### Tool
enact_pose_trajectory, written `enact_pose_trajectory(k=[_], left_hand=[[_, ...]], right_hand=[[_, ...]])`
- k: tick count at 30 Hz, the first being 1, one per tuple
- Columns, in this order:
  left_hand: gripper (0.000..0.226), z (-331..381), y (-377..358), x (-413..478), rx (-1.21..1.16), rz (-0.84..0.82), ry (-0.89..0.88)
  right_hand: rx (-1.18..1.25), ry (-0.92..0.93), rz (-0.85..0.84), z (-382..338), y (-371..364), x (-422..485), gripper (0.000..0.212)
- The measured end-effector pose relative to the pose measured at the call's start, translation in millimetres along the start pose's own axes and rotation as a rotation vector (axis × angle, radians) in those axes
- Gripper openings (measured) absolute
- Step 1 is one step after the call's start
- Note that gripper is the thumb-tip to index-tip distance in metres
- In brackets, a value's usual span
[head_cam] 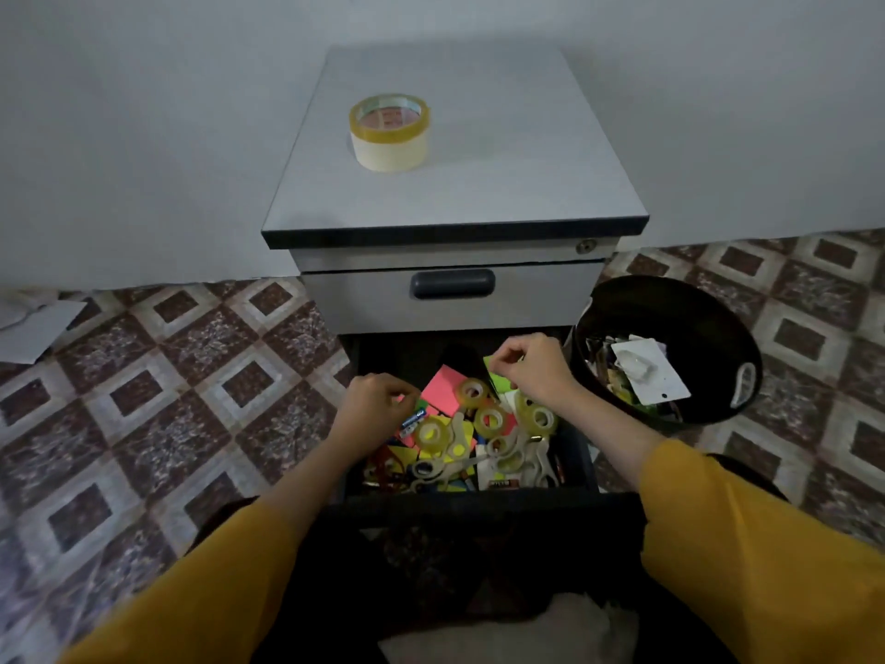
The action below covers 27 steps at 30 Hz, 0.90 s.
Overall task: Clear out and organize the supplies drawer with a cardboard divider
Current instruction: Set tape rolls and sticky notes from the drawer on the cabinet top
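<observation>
Yellow sleeves (747, 543), drawer (582, 460) beneath left hand (378, 400), right hand (531, 371)

Long mustard-yellow sleeves (215, 567) cover both arms.

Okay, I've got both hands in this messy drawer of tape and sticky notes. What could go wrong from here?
1. Scissors lie half buried among the small tape rolls in the drawer. Your left hand or right hand could meet a blade while rummaging.
2. The open bin stands right beside the drawer, so something useful lifted out on that side might drop in with the rubbish.
</observation>
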<state>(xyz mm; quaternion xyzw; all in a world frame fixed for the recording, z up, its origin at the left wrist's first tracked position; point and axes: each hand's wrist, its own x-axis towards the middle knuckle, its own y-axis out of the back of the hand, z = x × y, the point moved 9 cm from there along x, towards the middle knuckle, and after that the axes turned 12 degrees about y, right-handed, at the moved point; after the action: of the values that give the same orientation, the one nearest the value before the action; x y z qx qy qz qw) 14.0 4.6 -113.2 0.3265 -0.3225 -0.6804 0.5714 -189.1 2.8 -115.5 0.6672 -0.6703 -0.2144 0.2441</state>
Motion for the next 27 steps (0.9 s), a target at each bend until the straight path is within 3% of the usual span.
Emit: enact_pose_trajectory(k=[3,7,13,19,27], left_hand=[[0.017,-11,-21,1,0.016,-0.060,0.057],[0.031,-32,-58,10,0.042,-0.181,0.142],[0.054,-63,-108,21,0.217,-0.370,0.253],[0.062,-72,-140,16,0.358,-0.473,0.240],[0.065,-81,-146,19,0.454,-0.449,0.252]], right_hand=[[-0.177,-0.064,-0.119,33,-15,-5,0.009],[-0.384,-0.179,-0.325,73,-32,-17,0.025],[-0.675,-0.204,-0.612,118,-66,-27,0.053],[-0.835,-0.097,-0.596,128,-72,-26,0.058],[-0.784,-0.052,-0.529,126,-69,-23,0.053]])
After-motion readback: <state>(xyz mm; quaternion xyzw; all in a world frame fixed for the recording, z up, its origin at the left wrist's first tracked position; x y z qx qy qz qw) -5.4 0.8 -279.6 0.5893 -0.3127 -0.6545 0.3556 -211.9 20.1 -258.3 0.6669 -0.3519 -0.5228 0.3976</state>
